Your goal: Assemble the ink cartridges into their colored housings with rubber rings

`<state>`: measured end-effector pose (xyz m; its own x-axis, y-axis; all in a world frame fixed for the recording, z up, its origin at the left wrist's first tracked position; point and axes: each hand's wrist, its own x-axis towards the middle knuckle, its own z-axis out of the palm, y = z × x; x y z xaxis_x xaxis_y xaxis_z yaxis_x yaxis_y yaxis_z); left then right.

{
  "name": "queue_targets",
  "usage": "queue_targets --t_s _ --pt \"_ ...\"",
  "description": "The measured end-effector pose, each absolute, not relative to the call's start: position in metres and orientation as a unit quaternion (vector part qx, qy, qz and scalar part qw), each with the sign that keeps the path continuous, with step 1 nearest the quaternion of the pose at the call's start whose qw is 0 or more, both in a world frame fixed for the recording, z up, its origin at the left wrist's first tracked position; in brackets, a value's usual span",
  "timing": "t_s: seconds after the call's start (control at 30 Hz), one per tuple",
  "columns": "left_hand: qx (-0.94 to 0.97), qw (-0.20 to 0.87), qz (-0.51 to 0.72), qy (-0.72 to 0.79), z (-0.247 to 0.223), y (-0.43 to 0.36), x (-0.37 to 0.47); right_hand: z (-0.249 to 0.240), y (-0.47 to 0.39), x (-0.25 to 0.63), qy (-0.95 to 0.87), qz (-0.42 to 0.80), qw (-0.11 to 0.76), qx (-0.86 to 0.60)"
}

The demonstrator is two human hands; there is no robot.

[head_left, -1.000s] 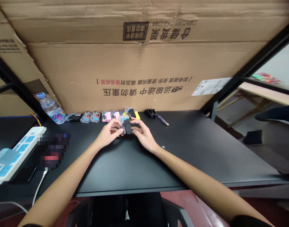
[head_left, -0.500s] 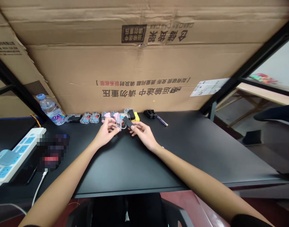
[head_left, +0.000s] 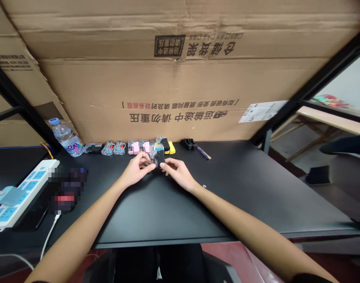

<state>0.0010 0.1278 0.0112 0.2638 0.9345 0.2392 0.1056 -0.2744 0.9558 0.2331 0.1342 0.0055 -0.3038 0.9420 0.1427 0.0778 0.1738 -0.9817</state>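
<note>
- Head view: worktop [head_left: 156,208], black, its near edge across the person's lap.
- Left corner, nearer part: white cable [head_left: 52,232] running to a dark, blurred item [head_left: 69,190]; beside it, power strip [head_left: 23,196], white, with a blue plug.
- Left hand [head_left: 134,169]: thumb and fingers pinched on the left side of a small case.
- Right hand [head_left: 180,173]: thumb and fingertips closed on its right side, at the nearer corner.
- Case [head_left: 158,155], clear and black: between both hands, towards the far edge, left of middle; long axis roughly near to far, neither hand plainly nearer. Whether it touches the worktop, cannot tell.
- Far edge, left to right: water bottle [head_left: 68,141], leaning, near the far left corner; clear cases [head_left: 119,147]; pink cases [head_left: 134,147]; yellow piece [head_left: 172,147]; black pieces [head_left: 188,144]; purple pen [head_left: 203,152].
- Behind the edge: cardboard [head_left: 168,82], upright, printed.
</note>
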Motion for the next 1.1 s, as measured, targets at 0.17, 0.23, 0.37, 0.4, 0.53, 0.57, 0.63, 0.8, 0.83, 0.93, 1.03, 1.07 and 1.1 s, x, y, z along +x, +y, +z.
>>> queue_targets --t_s 0.17,0.23,0.37,0.4,0.53,0.57,0.63,0.8,0.83,0.93,1.03,1.07,1.1 --pt "0.62 0.437 0.503 0.413 0.011 0.131 -0.002 0.009 0.135 0.233 -0.608 0.483 0.461 -0.43" --pt "0.634 0.453 0.478 0.406 0.009 0.13 -0.001 0.011 0.132 0.231 -0.634 0.487 0.429 -0.42" --pt "0.65 0.48 0.442 0.389 0.008 0.126 0.004 0.012 0.128 0.229 -0.677 0.486 0.382 -0.4" --pt "0.648 0.48 0.443 0.391 0.009 0.125 0.005 0.012 0.128 0.229 -0.679 0.486 0.379 -0.399" --pt "0.636 0.477 0.454 0.402 0.01 0.125 0.006 0.013 0.131 0.232 -0.676 0.504 0.369 -0.39" --pt "0.636 0.477 0.454 0.402 0.01 0.125 0.005 0.013 0.132 0.232 -0.673 0.512 0.367 -0.388" --pt "0.641 0.483 0.444 0.398 0.009 0.126 0.005 0.012 0.134 0.235 -0.658 0.535 0.364 -0.384" --pt "0.671 0.479 0.403 0.397 0.012 0.125 0.003 0.011 0.138 0.237 -0.54 0.657 0.364 -0.381" --pt "0.676 0.471 0.402 0.4 0.013 0.125 0.002 0.012 0.139 0.237 -0.516 0.674 0.363 -0.385" --pt "0.681 0.443 0.414 0.411 0.017 0.125 0.0 0.019 0.144 0.231 -0.47 0.699 0.361 -0.4" --pt "0.684 0.411 0.424 0.429 0.017 0.127 -0.003 0.023 0.154 0.22 -0.453 0.704 0.361 -0.411" --pt "0.686 0.401 0.425 0.434 0.016 0.128 -0.004 0.023 0.158 0.215 -0.45 0.704 0.363 -0.413" --pt "0.69 0.393 0.424 0.436 0.015 0.129 -0.005 0.022 0.163 0.211 -0.447 0.703 0.365 -0.415"
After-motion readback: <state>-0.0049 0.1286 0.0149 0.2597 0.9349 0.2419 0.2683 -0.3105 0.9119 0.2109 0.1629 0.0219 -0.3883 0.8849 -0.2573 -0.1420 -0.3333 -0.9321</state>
